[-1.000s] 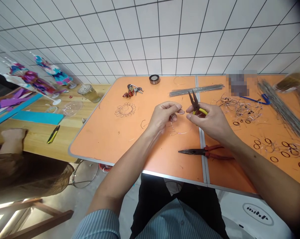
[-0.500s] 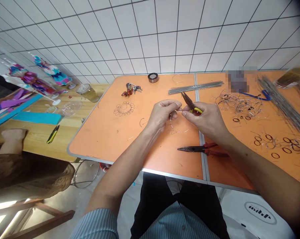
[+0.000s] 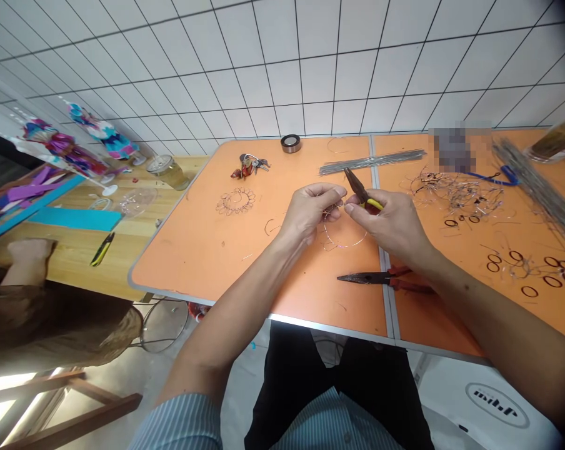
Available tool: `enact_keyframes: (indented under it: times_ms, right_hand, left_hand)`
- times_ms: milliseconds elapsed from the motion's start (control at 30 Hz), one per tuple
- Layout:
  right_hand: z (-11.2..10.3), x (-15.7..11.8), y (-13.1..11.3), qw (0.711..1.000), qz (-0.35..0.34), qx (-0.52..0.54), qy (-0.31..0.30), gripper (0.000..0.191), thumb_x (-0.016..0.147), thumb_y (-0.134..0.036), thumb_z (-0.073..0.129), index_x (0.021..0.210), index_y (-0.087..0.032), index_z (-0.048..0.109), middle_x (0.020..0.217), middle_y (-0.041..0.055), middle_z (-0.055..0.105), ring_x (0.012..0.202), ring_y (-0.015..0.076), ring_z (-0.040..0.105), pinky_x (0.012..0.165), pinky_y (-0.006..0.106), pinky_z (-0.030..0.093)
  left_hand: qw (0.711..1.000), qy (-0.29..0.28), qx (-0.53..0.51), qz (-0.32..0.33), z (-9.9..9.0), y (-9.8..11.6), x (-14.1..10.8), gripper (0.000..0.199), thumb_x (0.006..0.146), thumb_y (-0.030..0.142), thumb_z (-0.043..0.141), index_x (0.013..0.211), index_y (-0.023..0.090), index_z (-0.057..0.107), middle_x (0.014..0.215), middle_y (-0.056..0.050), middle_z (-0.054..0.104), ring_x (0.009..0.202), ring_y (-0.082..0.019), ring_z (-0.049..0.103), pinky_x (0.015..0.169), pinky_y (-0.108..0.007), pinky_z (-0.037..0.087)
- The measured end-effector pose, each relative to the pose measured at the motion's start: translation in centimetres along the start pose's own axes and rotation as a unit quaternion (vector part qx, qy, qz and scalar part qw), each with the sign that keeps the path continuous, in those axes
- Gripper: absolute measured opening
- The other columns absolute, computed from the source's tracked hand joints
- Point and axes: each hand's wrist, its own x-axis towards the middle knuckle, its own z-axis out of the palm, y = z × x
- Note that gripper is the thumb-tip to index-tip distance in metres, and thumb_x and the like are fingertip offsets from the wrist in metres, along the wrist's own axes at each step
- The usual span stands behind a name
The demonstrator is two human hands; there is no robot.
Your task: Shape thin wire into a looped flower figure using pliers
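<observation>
While the left hand (image 3: pixel 308 212) pinches a thin silver wire loop (image 3: pixel 345 240) over the middle of the orange counter (image 3: pixel 193 250), the right hand (image 3: pixel 390 228) clenches yellow-handled needle-nose pliers (image 3: pixel 363 195) just beside it, the two hands braced close for control.

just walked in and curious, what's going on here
A person at an orange table is working on a thin silvery wire loop, pinching it in the left hand while the right hand holds yellow-handled needle-nose pliers up to it. Red-handled long-nose pliers lie just below, and a flat wire flower shape lies to the left. A co-worker's hand rests on a wooden table nearby.
</observation>
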Motion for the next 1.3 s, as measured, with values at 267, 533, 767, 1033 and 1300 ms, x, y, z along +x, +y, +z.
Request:
enact_keyframes:
  times_ms: [267, 533, 767, 1033, 1300]
  right_hand:
    - [0.4, 0.2, 0.1, 0.998, 0.015, 0.052, 0.022, 0.014, 0.095, -0.038, 0.077, 0.088, -0.026, 0.082, 0.078, 0.0022, 0.072, 0.069, 0.0204, 0.060, 0.064, 0.036, 0.044]
    - [-0.5, 0.3, -0.1, 0.992, 0.044, 0.114, 0.026, 0.013, 0.091, -0.032, 0.082, 0.081, -0.025, 0.077, 0.070, -0.0013, 0.059, 0.063, 0.0164, 0.047, 0.061, 0.035, 0.035]
    - [-0.9, 0.4, -0.1, 0.987, 0.070, 0.135, 0.045, 0.011, 0.089, -0.029, 0.081, 0.080, -0.024, 0.076, 0.072, -0.0011, 0.059, 0.064, 0.0154, 0.047, 0.061, 0.035, 0.034]
    - [-1.1, 0.4, 0.6, 0.987, 0.067, 0.129, 0.073, 0.011, 0.090, -0.028, 0.081, 0.080, -0.025, 0.078, 0.076, 0.0006, 0.064, 0.070, 0.0176, 0.053, 0.065, 0.035, 0.040]
    - [-0.8, 0.2, 0.8, 0.985, 0.064, 0.140, 0.074, 0.009, 0.089, -0.030, 0.081, 0.082, -0.026, 0.079, 0.080, 0.0019, 0.069, 0.077, 0.0203, 0.060, 0.067, 0.035, 0.045]
  left_hand:
    - [1.000, -0.005, 0.006, -0.007, 0.1, 0.4, -0.5, 0.027, 0.078, 0.032, 0.100, 0.081, 0.016, 0.078, 0.073, 0.002, 0.072, 0.053, -0.006, 0.062, 0.055, -0.019, 0.050]
    - [0.999, -0.025, 0.035, -0.020, 0.2, 1.3, -0.8, 0.049, 0.091, 0.062, 0.092, 0.090, 0.015, 0.077, 0.088, -0.005, 0.081, 0.063, -0.010, 0.071, 0.064, -0.023, 0.056]
    - [0.998, -0.039, 0.050, -0.006, -0.2, 1.4, -0.8, 0.056, 0.092, 0.072, 0.088, 0.101, 0.017, 0.078, 0.097, -0.008, 0.085, 0.069, -0.012, 0.076, 0.071, -0.024, 0.058]
    - [0.996, -0.065, 0.065, 0.011, -0.8, 0.8, -0.3, 0.052, 0.093, 0.068, 0.088, 0.102, 0.018, 0.079, 0.101, -0.008, 0.086, 0.074, -0.012, 0.078, 0.071, -0.023, 0.058]
    - [0.995, -0.085, 0.053, 0.009, -0.2, 1.1, -0.9, 0.033, 0.099, 0.047, 0.087, 0.098, 0.016, 0.078, 0.091, -0.005, 0.084, 0.066, -0.009, 0.072, 0.072, -0.023, 0.057]
